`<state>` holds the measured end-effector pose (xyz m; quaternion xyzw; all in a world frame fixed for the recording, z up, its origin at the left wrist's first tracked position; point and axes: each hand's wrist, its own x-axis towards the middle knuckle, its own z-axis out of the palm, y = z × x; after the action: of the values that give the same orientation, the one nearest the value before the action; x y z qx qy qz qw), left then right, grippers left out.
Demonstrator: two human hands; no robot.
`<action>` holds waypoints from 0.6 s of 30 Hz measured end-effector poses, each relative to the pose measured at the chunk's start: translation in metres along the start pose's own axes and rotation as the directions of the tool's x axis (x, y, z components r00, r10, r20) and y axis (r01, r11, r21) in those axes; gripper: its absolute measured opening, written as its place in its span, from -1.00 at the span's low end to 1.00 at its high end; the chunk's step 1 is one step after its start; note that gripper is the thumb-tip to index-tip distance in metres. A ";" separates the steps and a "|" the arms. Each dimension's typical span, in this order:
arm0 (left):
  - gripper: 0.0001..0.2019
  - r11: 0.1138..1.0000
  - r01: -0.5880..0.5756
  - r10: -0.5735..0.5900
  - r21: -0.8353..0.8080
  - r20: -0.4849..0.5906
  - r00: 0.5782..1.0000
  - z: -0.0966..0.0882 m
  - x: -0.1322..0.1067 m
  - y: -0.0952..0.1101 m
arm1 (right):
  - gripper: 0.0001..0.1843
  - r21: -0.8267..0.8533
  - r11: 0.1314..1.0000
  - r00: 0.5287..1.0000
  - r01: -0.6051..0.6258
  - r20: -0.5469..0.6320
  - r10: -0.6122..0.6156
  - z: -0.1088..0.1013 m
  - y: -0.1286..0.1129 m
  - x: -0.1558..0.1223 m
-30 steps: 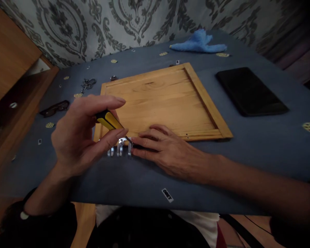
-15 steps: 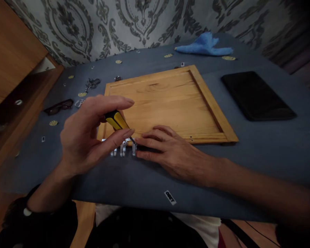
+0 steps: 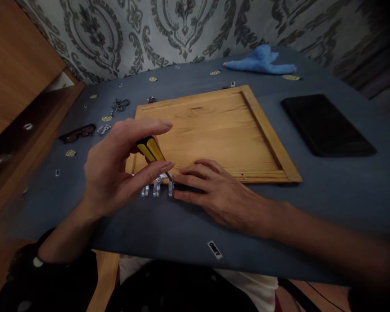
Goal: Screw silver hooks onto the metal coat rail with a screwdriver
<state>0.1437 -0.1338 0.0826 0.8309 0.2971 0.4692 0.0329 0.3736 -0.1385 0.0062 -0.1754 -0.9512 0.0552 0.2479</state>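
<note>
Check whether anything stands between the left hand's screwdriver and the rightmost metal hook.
Nothing visible does: the screwdriver in the left hand points down at the hook. The right hand sits close beside that hook, not between. Tip contact is too small to tell.

A yellow-and-black screwdriver [image 3: 150, 150] is gripped in the left hand [image 3: 108, 167], its tip pointed at the rightmost metal hook [image 3: 170, 189] along the near edge of the wooden panel [image 3: 204, 136]. Fingertips of the right hand [image 3: 222, 197] are set at that hook. The panel is flanked by sunglasses [image 3: 78, 133] and a black tablet [image 3: 328, 125].
</note>
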 end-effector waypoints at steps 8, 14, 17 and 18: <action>-0.44 0.973 0.076 -0.071 -0.216 0.031 0.997 0.003 0.001 0.001 | -0.60 0.014 1.000 1.000 -0.003 0.004 0.003 -0.002 0.000 -0.001; -0.43 0.995 -0.008 0.015 -0.101 0.065 0.998 -0.001 0.001 -0.004 | -0.62 0.017 1.000 1.000 0.003 0.007 -0.003 0.000 0.001 -0.002; -0.44 0.998 -0.009 0.010 -0.056 0.031 0.999 -0.001 0.001 -0.002 | -0.61 0.016 1.000 1.000 0.008 0.001 -0.008 0.000 0.001 -0.002; -0.45 0.998 0.013 -0.012 -0.065 0.013 1.000 0.000 0.001 -0.001 | -0.61 0.017 1.000 1.000 0.010 -0.002 -0.010 0.000 0.001 -0.002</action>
<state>0.1431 -0.1324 0.0827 0.8304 0.2865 0.4734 0.0648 0.3754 -0.1384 0.0052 -0.1686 -0.9513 0.0620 0.2505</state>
